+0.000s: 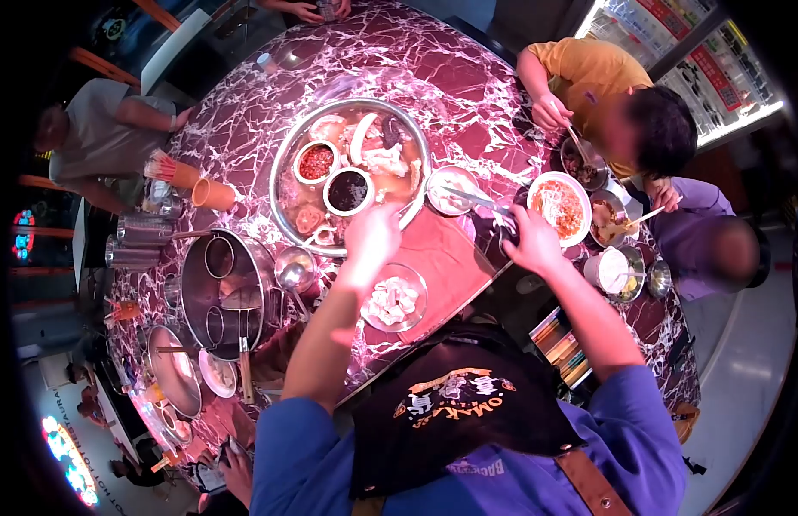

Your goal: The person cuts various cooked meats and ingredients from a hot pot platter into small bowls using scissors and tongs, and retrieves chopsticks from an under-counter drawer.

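Over the lower right rim of a large round platter [283, 211] is my left hand [373, 241], overexposed, its fingers closed around something I cannot make out. My right hand [534, 242] grips what look like dark-handled scissors [481, 200], their metal blades pointing left over a small white bowl [451, 191] of pale food. On the platter lie meat and bones [382, 160], a bowl of red chopped sauce [316, 162] and a bowl of dark sauce [346, 190]. A glass plate of pale pieces [392, 299] rests below my left hand, beside a reddish cloth [451, 271].
At left stand a large steel pot [193, 284] with strainers, a ladle [292, 275] and cups [213, 194]. A noodle bowl [558, 209] is right of my right hand. Two people [592, 77] [691, 202] use chopsticks at right; another person [107, 129] leans at left.
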Tool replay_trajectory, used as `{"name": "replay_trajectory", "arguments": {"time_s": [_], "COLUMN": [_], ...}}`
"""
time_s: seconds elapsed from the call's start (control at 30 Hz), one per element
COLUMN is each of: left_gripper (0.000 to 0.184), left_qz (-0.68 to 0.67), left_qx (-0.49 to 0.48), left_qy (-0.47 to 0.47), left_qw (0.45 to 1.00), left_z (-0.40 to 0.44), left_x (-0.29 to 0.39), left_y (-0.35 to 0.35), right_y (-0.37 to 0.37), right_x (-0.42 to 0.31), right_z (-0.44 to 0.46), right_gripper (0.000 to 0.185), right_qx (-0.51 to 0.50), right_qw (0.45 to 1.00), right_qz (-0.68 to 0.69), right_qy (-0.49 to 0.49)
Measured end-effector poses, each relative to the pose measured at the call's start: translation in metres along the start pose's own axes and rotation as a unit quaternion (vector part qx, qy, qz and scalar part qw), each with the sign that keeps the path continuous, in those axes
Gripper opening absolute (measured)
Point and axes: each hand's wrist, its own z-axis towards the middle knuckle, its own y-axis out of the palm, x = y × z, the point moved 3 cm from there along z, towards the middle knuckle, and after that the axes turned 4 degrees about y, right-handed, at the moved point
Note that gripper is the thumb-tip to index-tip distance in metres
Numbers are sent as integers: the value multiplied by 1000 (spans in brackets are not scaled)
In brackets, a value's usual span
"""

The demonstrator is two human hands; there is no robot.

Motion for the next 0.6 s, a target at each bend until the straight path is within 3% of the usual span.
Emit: {"name": "replay_trajectory", "arguments": {"time_s": [0.07,0.13,0.2,0.33,0.37,0.4,0.47,0.5,0.53,0.57,0.6], "left_gripper": [23,24,22,18,19,19,18,18,18,17,17], "left_qz": [-243,-426,-465,-525,-532,-473,-486,-493,-499,-449,-463], "left_qx": [154,246,226,252,278,281,283,264,245,272,276], "left_qy": [-71,-145,-268,-303,-289,-273,-287,-304,-320,-269,-264], "left_qw": [955,858,813,754,746,789,776,771,767,808,800], "left_z": [-29,-68,-118,-200,-213,-223,-232,-233,-235,-237,-238], "left_x": [-44,-87,-104,-129,-134,-137,-132,-131,-133,-139,-138], "left_y": [32,77,90,126,131,130,117,110,106,108,103], "right_y": [14,57,102,114,109,128,156,160,159,159,157], "right_x": [-5,-14,-34,-65,-71,-55,-16,-10,-10,-12,-14], "right_z": [-22,-37,-41,-31,-22,-5,36,53,63,73,83], "right_gripper": [64,60,58,41,35,26,18,16,14,13,13], "right_qx": [3,-45,-16,-53,-47,-7,34,11,19,28,38], "right_qw": [994,979,983,981,981,976,902,842,829,815,800], "right_qz": [104,192,178,187,187,216,361,460,467,474,481], "right_qy": [12,44,-33,-16,-8,34,236,282,307,332,356]}}
